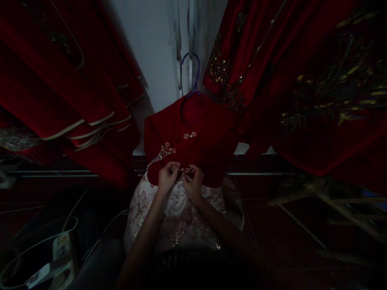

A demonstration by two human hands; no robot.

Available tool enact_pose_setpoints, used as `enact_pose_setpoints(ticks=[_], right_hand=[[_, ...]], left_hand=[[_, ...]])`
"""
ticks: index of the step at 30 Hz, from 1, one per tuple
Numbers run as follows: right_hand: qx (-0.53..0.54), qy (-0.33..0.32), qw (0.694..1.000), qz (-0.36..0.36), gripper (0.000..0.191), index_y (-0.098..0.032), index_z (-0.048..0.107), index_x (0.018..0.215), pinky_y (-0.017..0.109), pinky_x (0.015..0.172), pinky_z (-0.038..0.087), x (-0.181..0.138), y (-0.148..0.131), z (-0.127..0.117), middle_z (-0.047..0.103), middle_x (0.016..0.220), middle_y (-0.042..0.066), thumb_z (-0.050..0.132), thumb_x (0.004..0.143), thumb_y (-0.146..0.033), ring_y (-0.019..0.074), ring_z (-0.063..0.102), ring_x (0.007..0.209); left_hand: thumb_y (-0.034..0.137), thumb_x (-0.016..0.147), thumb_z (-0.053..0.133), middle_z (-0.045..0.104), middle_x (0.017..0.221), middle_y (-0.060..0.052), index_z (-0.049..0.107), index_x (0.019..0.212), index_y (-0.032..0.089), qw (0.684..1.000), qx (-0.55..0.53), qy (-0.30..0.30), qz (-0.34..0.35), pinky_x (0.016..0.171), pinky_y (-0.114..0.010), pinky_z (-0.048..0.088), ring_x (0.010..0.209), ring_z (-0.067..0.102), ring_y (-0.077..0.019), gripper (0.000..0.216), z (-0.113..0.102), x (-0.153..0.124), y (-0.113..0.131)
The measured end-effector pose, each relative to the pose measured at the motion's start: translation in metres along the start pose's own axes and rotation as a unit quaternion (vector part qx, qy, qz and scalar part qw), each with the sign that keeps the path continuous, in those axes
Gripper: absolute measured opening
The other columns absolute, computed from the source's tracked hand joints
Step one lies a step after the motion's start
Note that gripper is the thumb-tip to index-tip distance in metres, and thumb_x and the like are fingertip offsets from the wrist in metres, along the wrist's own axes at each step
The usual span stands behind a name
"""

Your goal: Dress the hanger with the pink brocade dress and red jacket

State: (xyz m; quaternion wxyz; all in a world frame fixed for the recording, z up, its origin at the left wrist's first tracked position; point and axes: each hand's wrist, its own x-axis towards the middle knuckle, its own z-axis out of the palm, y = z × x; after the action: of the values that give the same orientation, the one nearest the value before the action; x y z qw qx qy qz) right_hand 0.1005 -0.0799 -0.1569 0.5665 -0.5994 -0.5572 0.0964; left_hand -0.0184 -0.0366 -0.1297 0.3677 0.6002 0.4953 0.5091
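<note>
A red jacket [211, 137] hangs in front of me on a purple hanger [196, 76]. A beaded clasp [190, 135] sits high on its front, and a beaded ornament [165, 150] lies on its left side. At the lower front edge is another beaded clasp [186, 170], between my hands. My left hand [168, 176] pinches the jacket's front edge beside this clasp. My right hand [194, 181] is closed at the clasp's other side, fingertips on it. The dim light hides exactly what lies between the fingers.
Below the jacket spreads a pale, shiny flowered fabric [181, 213]. Red garments [60, 88] with light trim hang at left, and red garments with gold sequins [220, 68] at right. A power strip [65, 257] with cables stands at lower left. Wooden bars [341, 209] show at right.
</note>
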Motion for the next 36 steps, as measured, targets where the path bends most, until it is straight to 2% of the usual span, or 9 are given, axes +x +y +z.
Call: enact_pose_setpoints(ticks=[2, 6, 10, 13, 22, 26, 31, 33, 36], right_hand=[[-0.003, 0.003, 1.0, 0.001, 0.03, -0.019, 0.053, 0.11, 0.037, 0.086, 0.039, 0.001, -0.001, 0.0, 0.059, 0.098, 0.006, 0.057, 0.081, -0.02, 0.0186, 0.051, 0.087], [0.032, 0.006, 0.999, -0.017, 0.024, -0.019, 0.052, 0.109, 0.035, 0.085, 0.041, 0.003, -0.001, -0.002, 0.057, 0.098, 0.006, 0.055, 0.085, -0.022, 0.0172, 0.051, 0.087], [0.066, 0.006, 0.998, -0.023, 0.021, -0.019, 0.052, 0.105, 0.034, 0.082, 0.044, 0.002, 0.0, -0.003, 0.056, 0.096, 0.006, 0.055, 0.085, -0.021, 0.0171, 0.051, 0.086], [0.074, 0.006, 0.997, -0.021, 0.02, -0.019, 0.052, 0.103, 0.034, 0.081, 0.044, 0.0, 0.003, -0.002, 0.055, 0.095, 0.005, 0.055, 0.084, -0.02, 0.0168, 0.051, 0.085], [0.08, 0.005, 0.996, -0.031, 0.02, -0.019, 0.051, 0.102, 0.032, 0.079, 0.044, -0.003, 0.007, 0.006, 0.054, 0.095, 0.004, 0.055, 0.083, -0.016, 0.0164, 0.05, 0.085], [0.08, -0.001, 0.996, -0.026, 0.02, -0.019, 0.051, 0.101, 0.032, 0.079, 0.044, -0.003, 0.007, 0.005, 0.054, 0.093, 0.004, 0.055, 0.082, -0.016, 0.0165, 0.05, 0.085], [0.087, -0.009, 0.996, -0.01, 0.021, -0.019, 0.05, 0.101, 0.032, 0.078, 0.044, -0.004, 0.007, 0.006, 0.053, 0.094, 0.005, 0.053, 0.081, -0.015, 0.0166, 0.05, 0.085], [0.088, -0.003, 0.996, -0.009, 0.023, -0.019, 0.048, 0.101, 0.031, 0.077, 0.044, -0.005, 0.008, 0.006, 0.052, 0.093, 0.004, 0.053, 0.079, -0.014, 0.0164, 0.05, 0.084], [0.08, 0.015, 0.997, -0.003, 0.024, -0.02, 0.045, 0.094, 0.03, 0.074, 0.042, -0.007, 0.01, 0.007, 0.049, 0.087, 0.002, 0.052, 0.073, -0.012, 0.0163, 0.049, 0.081]], left_hand=[[0.045, 0.084, 0.056, 0.069, 0.075, -0.002, 0.064, 0.094, 0.018, 0.997, -0.058, 0.039, -0.035, 0.061, -0.024, 0.049, 0.062, 0.062, -0.0121, 0.03, -0.005, 0.024, 0.008], [0.047, 0.081, 0.06, 0.069, 0.084, -0.003, 0.065, 0.097, 0.017, 0.979, -0.186, 0.077, -0.045, 0.077, -0.025, 0.05, 0.077, 0.064, -0.0121, 0.035, -0.005, 0.053, 0.019], [0.044, 0.075, 0.067, 0.068, 0.104, -0.004, 0.067, 0.102, 0.021, 0.94, -0.308, 0.098, -0.107, 0.077, -0.024, 0.05, 0.086, 0.064, -0.012, 0.035, 0.007, 0.051, 0.025], [0.04, 0.07, 0.073, 0.067, 0.112, -0.006, 0.068, 0.101, 0.021, 0.917, -0.366, 0.106, -0.121, 0.081, -0.025, 0.049, 0.095, 0.064, -0.0134, 0.037, 0.013, 0.046, 0.028], [0.037, 0.066, 0.077, 0.068, 0.11, -0.006, 0.069, 0.096, 0.019, 0.921, -0.336, 0.172, -0.091, 0.088, -0.028, 0.048, 0.095, 0.064, -0.0142, 0.036, 0.019, 0.049, 0.018], [0.034, 0.064, 0.076, 0.07, 0.097, -0.005, 0.069, 0.09, 0.017, 0.922, -0.316, 0.21, -0.082, 0.089, -0.028, 0.047, 0.09, 0.064, -0.0131, 0.032, 0.021, 0.051, 0.017], [0.031, 0.063, 0.072, 0.067, 0.081, 0.0, 0.064, 0.079, 0.017, 0.915, -0.292, 0.265, -0.092, 0.082, -0.026, 0.047, 0.077, 0.062, -0.0114, 0.022, 0.025, 0.052, 0.02], [0.034, 0.066, 0.07, 0.067, 0.081, -0.001, 0.064, 0.079, 0.017, 0.917, -0.3, 0.241, -0.106, 0.081, -0.026, 0.046, 0.078, 0.062, -0.0118, 0.023, 0.028, 0.052, 0.026], [0.042, 0.074, 0.065, 0.067, 0.083, -0.003, 0.064, 0.083, 0.016, 0.95, -0.27, 0.117, -0.103, 0.081, -0.028, 0.047, 0.081, 0.062, -0.014, 0.027, 0.033, 0.054, 0.044]])
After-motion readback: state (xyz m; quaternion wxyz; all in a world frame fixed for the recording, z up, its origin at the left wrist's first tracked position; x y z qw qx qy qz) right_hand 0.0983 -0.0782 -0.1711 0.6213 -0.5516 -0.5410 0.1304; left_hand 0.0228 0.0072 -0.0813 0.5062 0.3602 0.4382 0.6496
